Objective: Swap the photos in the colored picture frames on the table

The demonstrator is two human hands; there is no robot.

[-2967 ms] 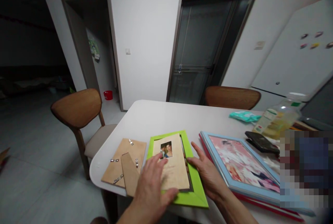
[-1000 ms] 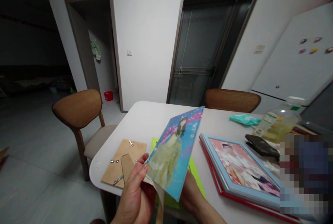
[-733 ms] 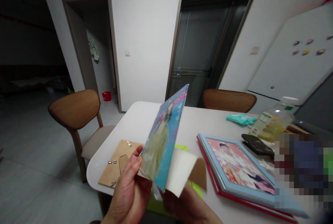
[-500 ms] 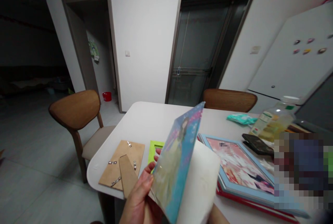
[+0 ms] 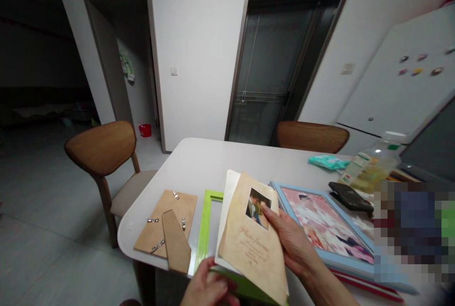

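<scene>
Gripping the cream printed sheet along its right edge, my right hand lays its thumb over the small photo, its other fingers hidden behind. A white sheet shows beneath it. I have my left hand at the lower-left corner, fingers curled; whether they pinch the sheets I cannot tell. Both sheets are above the lime-green picture frame on the white table. I see the brown backing board left of that frame, and the light-blue picture frame to the right.
</scene>
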